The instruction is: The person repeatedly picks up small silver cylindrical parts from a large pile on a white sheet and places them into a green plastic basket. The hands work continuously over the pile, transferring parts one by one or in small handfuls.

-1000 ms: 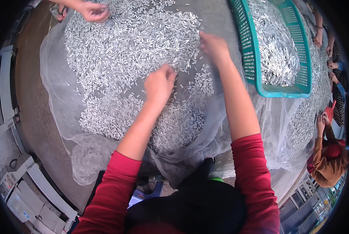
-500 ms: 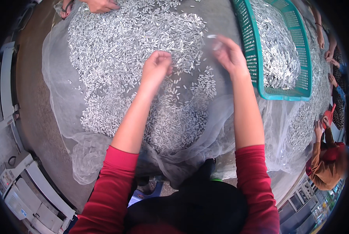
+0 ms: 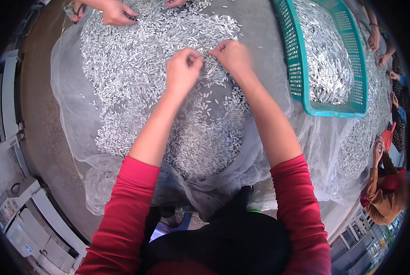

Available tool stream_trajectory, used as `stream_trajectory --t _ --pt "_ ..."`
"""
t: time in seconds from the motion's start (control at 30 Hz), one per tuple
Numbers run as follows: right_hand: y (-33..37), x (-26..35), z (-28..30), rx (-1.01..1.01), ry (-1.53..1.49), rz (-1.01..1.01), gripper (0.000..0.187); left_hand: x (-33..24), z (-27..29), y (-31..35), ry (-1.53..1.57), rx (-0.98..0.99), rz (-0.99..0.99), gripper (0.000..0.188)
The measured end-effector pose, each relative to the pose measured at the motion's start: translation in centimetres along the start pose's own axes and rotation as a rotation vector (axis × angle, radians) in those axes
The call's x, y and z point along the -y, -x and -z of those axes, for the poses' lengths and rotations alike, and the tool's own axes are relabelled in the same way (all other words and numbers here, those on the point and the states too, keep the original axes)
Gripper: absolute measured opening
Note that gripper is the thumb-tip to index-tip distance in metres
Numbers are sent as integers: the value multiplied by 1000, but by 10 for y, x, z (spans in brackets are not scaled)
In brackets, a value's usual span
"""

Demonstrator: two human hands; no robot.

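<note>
Small silvery oblong pieces (image 3: pixel 145 78), metal by their shine, lie spread in a wide layer on a grey surface under sheer netting. Over the middle of this layer, my left hand (image 3: pixel 184 69) is closed with thumb and fingers curled together. Just to its right, my right hand (image 3: pixel 233 56) pinches thumb against fingertips, pointing toward the left hand. The two hands are close but apart. Whatever sits between the fingers of either hand is too small or hidden to make out. One lone piece (image 3: pixel 260 46) lies right of my right hand.
A green plastic basket (image 3: pixel 306 107) full of longer silvery pieces stands at the right. Another person's hand (image 3: pixel 119 13) works at the far left of the layer. More people's hands and a red scoop (image 3: pixel 388 135) line the far right. Bunched netting (image 3: pixel 105 185) hangs at the front edge.
My right hand has swung left, away from the basket, to beside my left hand. The left hand has shifted slightly farther away. The other person's hand at the far side has moved nearer.
</note>
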State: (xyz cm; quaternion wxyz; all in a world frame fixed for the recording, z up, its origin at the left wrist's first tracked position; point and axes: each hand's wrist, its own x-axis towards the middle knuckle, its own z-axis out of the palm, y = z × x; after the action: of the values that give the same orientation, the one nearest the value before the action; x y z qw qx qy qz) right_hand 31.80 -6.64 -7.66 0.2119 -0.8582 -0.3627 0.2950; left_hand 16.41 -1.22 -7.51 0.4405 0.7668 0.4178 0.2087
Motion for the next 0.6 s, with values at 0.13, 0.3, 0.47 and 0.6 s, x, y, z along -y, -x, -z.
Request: stream_trajectory --t 0.13,0.3,0.47,0.6 --pt "6 -12 16 245 -761 -116 21 7 23 -1 764 47 437 18" --pt "11 -18 19 382 -1141 -30 17 7 22 -14 322 -53 308 21" --pt "6 18 -11 -42 -162 94 25 7 7 -19 -287 -253 -19 18" --pt "7 22 -16 10 -345 66 23 13 10 -21 -318 -211 -58 15"
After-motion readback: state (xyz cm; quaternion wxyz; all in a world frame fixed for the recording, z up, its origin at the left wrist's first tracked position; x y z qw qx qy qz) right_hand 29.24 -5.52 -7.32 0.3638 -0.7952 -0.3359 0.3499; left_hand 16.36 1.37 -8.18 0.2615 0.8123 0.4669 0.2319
